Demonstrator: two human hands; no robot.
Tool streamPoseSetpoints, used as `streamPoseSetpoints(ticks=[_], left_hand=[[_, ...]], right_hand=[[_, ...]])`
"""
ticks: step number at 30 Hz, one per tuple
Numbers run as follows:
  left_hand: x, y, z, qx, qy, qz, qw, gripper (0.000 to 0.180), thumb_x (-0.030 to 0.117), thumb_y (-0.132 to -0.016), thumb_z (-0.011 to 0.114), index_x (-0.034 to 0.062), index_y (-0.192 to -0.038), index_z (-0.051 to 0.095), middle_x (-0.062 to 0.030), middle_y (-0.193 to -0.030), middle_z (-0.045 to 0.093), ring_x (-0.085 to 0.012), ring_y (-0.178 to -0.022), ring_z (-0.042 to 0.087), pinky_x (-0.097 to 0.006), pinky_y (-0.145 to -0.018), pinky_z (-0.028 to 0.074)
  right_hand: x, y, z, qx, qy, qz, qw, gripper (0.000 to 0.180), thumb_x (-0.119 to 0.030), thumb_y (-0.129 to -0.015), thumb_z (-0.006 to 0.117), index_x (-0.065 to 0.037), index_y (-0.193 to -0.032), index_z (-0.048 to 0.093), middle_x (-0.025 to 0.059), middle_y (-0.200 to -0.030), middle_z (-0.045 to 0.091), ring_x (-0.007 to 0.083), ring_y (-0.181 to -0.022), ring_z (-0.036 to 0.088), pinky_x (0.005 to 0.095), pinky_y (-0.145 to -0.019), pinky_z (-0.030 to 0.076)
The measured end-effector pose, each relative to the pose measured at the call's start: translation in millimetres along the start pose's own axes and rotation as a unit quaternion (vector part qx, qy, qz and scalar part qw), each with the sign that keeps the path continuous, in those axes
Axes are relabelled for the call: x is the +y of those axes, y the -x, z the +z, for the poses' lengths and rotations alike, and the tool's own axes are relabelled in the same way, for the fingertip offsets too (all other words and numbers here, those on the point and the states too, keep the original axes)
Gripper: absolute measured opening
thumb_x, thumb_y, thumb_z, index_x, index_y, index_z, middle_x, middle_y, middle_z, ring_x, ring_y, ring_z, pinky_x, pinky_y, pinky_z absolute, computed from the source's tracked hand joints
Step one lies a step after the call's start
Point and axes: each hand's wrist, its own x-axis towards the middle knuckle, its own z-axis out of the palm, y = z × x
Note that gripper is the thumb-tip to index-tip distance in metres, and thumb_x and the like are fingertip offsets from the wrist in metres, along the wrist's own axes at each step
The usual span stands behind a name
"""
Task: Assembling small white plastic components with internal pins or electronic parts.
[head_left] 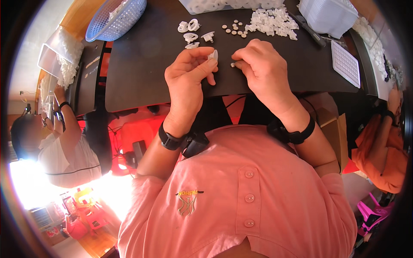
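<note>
Above the table's near edge, my left hand [186,75] is closed on a small white plastic part [213,55], held between thumb and forefinger. To its right, my right hand [267,68] pinches a tiny whitish piece [233,65] at the fingertips; its exact kind is too small to make out. The two hands are apart. Just beyond my left hand lie several white round plastic fittings [192,25]. Several small pale discs [234,32] are scattered farther right, beside a heap of small white plastic pieces [272,23].
The dark table [142,64] carries a blue perforated basket [129,21] at far left and a bin of white parts [232,4] at the back. Right are stacked pale trays [329,18], a black tool [316,36] and a white gridded tray [345,64]. People work on both sides.
</note>
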Motion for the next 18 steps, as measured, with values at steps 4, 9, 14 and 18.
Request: streamPoseSetpoints(ticks=[4,9,14,18], left_hand=[[5,2,-3,-0.002,0.034,-0.027,0.999,0.021,-0.003,-0.089,0.07,-0.0086,-0.109,0.067,-0.0126,-0.093,0.07,-0.0159,-0.075,0.065,-0.025,-0.057,0.05],[8,3,-13,-0.017,0.072,-0.057,0.996,0.022,-0.002,-0.092,0.067,-0.0095,-0.113,0.065,-0.0153,-0.099,0.07,-0.0185,-0.077,0.066,-0.027,-0.06,0.051],[4,-1,-24,-0.071,0.171,-0.081,0.979,0.027,0.004,-0.098,0.06,-0.0088,-0.122,0.06,-0.0194,-0.108,0.069,-0.0211,-0.084,0.066,-0.03,-0.071,0.052],[3,-2,-25,-0.078,0.184,-0.08,0.977,0.028,0.005,-0.099,0.059,-0.0084,-0.124,0.059,-0.0206,-0.111,0.069,-0.0216,-0.086,0.066,-0.03,-0.073,0.052]], right_hand=[[-1,-2,0,-0.027,0.023,-0.012,0.999,0.015,-0.006,-0.072,0.078,-0.013,-0.081,0.068,0.0009,-0.082,0.057,0.0235,-0.082,0.06,0.0384,-0.07,0.05],[0,-3,-1,-0.078,0.043,-0.045,0.995,0.014,-0.008,-0.073,0.078,-0.012,-0.082,0.067,0.0,-0.084,0.058,0.0227,-0.087,0.058,0.0385,-0.074,0.046],[0,-2,-5,-0.105,0.065,-0.058,0.991,0.014,-0.01,-0.076,0.076,-0.01,-0.085,0.065,0.0017,-0.087,0.058,0.0238,-0.09,0.056,0.0389,-0.077,0.044],[-2,1,-7,-0.102,0.086,-0.088,0.987,0.013,-0.01,-0.079,0.074,-0.009,-0.087,0.064,0.0024,-0.089,0.057,0.0239,-0.091,0.056,0.0386,-0.078,0.042]])
